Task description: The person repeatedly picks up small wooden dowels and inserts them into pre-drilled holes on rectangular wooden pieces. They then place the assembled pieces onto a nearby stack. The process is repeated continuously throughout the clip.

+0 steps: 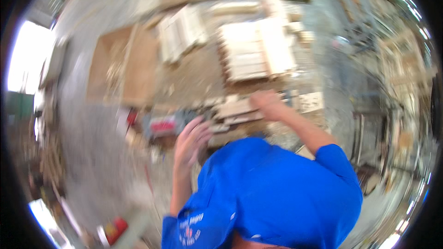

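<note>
My left hand (193, 139) is raised with its fingers apart, beside a grey machine (177, 122) with a red label; nothing shows in its grasp. My right hand (268, 103) is closed over the right end of a short pale wooden piece (237, 107). The piece lies across the work spot in front of my blue-sleeved body. Another narrow wooden strip (244, 118) runs just below it. Motion blur hides the fine detail around both hands.
Beyond my hands lie a large stack of pale wooden boards (244, 50) and a smaller slanted stack (182, 34). An open brown box (138, 67) with wood scraps stands to the left. A light block with dark holes (311, 102) sits right of my right hand.
</note>
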{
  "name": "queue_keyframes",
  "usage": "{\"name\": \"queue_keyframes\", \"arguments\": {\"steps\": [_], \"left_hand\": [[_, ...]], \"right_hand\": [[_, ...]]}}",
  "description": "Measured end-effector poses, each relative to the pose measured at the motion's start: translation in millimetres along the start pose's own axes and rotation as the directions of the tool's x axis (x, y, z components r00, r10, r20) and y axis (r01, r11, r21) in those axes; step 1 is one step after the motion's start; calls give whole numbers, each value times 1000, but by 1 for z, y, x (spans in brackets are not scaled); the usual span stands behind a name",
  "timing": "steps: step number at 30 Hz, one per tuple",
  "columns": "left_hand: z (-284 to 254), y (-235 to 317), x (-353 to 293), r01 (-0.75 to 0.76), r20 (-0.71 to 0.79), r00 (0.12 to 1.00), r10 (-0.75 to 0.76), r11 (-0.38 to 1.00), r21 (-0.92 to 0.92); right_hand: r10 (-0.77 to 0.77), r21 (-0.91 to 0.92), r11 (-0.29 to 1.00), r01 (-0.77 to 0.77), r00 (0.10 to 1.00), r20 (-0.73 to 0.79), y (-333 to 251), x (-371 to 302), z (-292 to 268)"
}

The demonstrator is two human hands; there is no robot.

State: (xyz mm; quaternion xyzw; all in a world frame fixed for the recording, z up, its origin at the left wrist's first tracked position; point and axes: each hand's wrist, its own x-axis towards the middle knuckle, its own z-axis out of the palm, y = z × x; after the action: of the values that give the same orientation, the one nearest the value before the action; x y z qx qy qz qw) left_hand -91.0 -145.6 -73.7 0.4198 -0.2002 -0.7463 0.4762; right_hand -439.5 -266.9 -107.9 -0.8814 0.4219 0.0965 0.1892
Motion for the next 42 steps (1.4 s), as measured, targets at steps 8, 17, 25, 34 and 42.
{"name": "queue_keyframes", "arguments": {"steps": [8,17,25,34,42], "left_hand": [[-52,3,-18,-99,-209,974,84,993,-64],[-64,14,-16,-99,-239,967,90,995,-30],[-80,24,-35,-127,-335,934,121,992,2],[-118,42,-87,-361,-643,661,387,915,180],[-158,35,-100,-116,-784,399,475,875,471]], "right_hand": [[75,121,989,-82,995,63,-3,-2,4],[121,92,991,-93,913,-389,-41,13,47],[78,54,997,-59,874,-479,-30,19,66],[86,-29,993,-115,864,-496,-33,6,57],[43,-90,991,-100,868,-494,-38,3,49]]}}
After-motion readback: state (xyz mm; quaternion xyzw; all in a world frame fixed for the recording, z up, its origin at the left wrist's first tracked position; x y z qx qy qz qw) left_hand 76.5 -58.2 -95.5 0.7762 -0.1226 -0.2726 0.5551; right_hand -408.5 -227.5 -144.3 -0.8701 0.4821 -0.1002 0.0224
